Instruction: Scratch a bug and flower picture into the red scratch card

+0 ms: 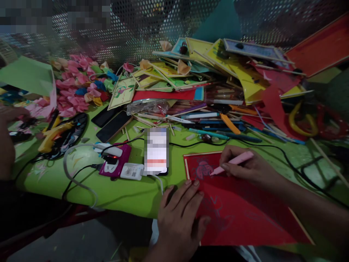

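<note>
Loosely spread, the left hand (180,214) crosses a red card's (245,218) edge, right hand (245,173) pinching a pink marker (242,159).

One pink marker (237,162), one red drawing (234,211), two dark phones (113,126)

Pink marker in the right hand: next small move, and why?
Probably a short shading stroke on the small drawn figure: the right hand holds the pink marker with its tip at the figure's right side, pink shows inside it, and the left hand lies over the left edge of the red sheet, likely steadying it.
</note>
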{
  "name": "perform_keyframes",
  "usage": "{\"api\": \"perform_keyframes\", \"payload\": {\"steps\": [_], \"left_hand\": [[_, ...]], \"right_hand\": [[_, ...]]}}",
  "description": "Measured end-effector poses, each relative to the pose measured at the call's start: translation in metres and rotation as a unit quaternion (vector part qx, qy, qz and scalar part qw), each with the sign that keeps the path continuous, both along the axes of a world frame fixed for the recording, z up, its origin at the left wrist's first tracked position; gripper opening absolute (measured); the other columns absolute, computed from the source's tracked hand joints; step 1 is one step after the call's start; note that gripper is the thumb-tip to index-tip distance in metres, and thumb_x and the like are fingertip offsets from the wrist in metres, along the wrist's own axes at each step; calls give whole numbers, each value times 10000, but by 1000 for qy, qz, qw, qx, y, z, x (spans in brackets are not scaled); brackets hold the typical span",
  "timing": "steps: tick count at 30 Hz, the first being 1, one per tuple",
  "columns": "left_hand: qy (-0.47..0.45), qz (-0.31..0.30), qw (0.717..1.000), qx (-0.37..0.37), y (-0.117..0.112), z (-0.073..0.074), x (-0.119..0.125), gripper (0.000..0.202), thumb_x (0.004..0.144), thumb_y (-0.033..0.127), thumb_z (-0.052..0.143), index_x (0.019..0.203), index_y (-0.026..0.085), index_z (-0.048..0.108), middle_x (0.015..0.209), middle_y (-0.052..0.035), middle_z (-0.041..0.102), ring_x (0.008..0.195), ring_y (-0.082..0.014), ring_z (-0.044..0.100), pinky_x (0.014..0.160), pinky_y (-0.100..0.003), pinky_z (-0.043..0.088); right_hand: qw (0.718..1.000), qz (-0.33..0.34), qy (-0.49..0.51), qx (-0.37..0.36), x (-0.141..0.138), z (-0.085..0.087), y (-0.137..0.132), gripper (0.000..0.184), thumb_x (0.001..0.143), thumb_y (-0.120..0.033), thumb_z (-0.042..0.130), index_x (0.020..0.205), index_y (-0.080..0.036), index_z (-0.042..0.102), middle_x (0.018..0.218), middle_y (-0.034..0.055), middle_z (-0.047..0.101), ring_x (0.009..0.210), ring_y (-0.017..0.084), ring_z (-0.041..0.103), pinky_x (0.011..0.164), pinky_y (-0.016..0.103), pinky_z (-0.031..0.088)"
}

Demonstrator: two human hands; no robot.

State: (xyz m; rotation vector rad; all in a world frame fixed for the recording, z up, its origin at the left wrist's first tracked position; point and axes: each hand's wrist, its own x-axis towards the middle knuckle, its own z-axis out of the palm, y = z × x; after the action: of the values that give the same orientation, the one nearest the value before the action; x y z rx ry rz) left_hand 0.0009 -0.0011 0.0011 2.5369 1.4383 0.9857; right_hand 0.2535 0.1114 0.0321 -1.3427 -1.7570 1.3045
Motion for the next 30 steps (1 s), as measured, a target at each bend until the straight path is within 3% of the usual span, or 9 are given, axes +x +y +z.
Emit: {"api": "perform_keyframes", "payload": {"steps": [9, 17, 30], "left_hand": [[-7, 2, 1000, 5, 0, -1, 1, 355, 1091, 399, 457, 1257, 213, 710, 1331, -57, 762, 1305, -182, 671, 1188, -349, 346], [-6, -4, 1000, 7, 1, 0, 0, 343, 1087, 398, 474, 1236, 201, 712, 1335, -53, 760, 1313, -170, 667, 1203, -326, 326], [0, -4, 1000, 5, 1, 1, 0, 354, 1095, 398, 454, 1248, 209, 712, 1341, -57, 755, 1293, -178, 680, 1195, -338, 334]], "right_hand": [[1000, 12, 16, -16, -2, 2, 1, 225, 841, -407, 739, 725, -226, 672, 590, -32, 592, 525, 130, 475, 487, 259, 341], [1000, 7, -4, -24, 0, 1, 0, 277, 842, -471, 738, 743, -217, 686, 606, -16, 615, 540, 141, 501, 497, 269, 359], [1000, 4, 14, -27, -2, 3, 1, 267, 851, -436, 714, 735, -201, 671, 600, -17, 593, 526, 134, 461, 493, 278, 331]]}}
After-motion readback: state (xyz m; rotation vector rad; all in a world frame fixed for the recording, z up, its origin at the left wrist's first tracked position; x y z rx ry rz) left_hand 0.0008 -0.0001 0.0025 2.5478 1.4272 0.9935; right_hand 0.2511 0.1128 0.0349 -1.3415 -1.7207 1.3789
